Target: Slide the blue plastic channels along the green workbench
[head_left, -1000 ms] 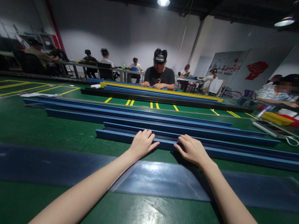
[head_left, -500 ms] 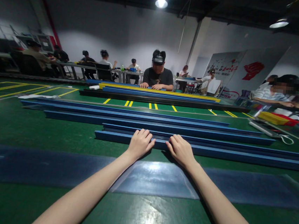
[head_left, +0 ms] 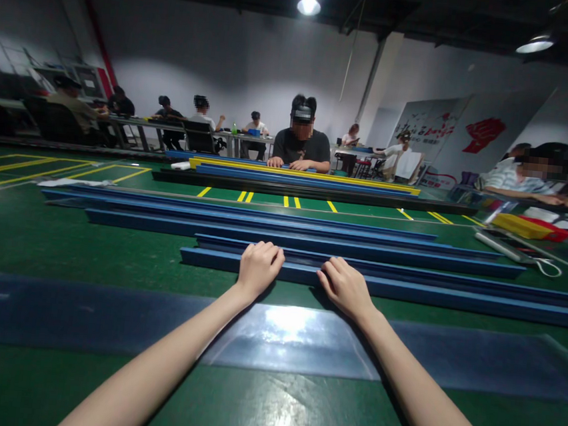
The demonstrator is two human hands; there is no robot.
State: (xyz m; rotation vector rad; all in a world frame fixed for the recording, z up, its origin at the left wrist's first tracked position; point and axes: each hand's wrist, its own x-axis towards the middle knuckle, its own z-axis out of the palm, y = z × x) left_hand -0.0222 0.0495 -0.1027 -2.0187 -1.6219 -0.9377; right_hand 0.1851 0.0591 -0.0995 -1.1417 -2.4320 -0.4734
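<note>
A long blue channel strip lies across the green table in front of me, the nearest of several blue strips. My left hand rests on its near wall with the fingers curled over the top edge, gripping it. My right hand lies on the same strip a little to the right, fingers bent over its edge. A second blue strip lies directly behind it. A flat dark blue sheet lies under my forearms.
More blue strips lie farther back on the green table. A person sits opposite with blue and yellow strips. Other people sit at tables behind and at the right. A white cable and bar lie at the right.
My left hand slid slightly left along the strip and its fingers curled tighter over the edge. My right hand shifted left toward it and stays on the strip.
</note>
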